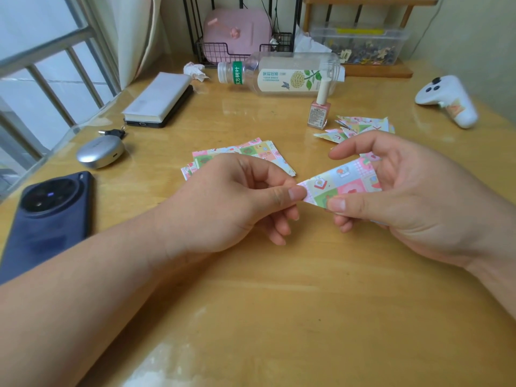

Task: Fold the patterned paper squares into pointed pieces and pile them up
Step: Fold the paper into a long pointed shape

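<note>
Pinching its left tip, the left grip (240,196) is closed on 1 folded piece (343,182), held above the bench (279,303). 1 stack of flat squares (262,150) lies just beyond. The right grip (413,196) is clamped on the piece's lower edge. The paper is judged light, limp and easily creased, so it is best pinched at the corners. 1 pile of pointed pieces (360,125) lies far right; its sheets cannot be counted.

Lit brightly and evenly by soft daylight from the window (42,65) at left | cast only a faint, diffuse shadow under the left hand (237,202) | glared in pale patches on the glossy tabletop (279,303) near the bottom edge | bowed window bars toward the frame edges | looked slightly soft overall, softest at the back
</note>
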Demonstrator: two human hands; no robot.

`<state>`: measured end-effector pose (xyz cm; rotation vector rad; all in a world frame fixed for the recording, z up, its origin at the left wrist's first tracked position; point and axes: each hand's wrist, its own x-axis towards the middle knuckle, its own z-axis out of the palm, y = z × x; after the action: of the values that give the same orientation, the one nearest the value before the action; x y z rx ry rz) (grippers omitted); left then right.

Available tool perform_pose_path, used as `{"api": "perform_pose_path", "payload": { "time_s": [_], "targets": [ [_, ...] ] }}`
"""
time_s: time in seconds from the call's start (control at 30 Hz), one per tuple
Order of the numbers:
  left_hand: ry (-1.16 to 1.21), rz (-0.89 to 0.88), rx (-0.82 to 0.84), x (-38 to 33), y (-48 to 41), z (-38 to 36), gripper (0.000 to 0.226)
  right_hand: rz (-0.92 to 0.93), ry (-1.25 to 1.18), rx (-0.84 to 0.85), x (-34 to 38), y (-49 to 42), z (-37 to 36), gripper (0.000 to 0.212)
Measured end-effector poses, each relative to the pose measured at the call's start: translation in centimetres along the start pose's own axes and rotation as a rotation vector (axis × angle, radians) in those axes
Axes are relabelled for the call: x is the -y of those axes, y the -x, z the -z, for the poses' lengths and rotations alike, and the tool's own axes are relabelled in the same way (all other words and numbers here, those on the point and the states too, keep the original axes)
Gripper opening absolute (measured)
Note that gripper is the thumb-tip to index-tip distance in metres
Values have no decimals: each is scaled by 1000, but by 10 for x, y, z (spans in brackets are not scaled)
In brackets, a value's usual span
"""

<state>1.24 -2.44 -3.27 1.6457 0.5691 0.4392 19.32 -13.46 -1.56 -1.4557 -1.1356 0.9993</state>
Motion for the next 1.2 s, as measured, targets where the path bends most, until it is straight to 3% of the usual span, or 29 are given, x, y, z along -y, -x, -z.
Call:
{"api": "perform_pose_path", "payload": {
  "time_s": [0.6,1.0,1.2],
  "targets": [
    [57,29,-44,2,2,-10,13,-23,110,-2,3,3,-4,58],
    [-42,60,69,-2,4,-10,17,-28,146,46,6,5,-8,63],
    [92,55,40,-5,6,-10,19,-5,65,6,7,5,-8,65]
  ]
}}
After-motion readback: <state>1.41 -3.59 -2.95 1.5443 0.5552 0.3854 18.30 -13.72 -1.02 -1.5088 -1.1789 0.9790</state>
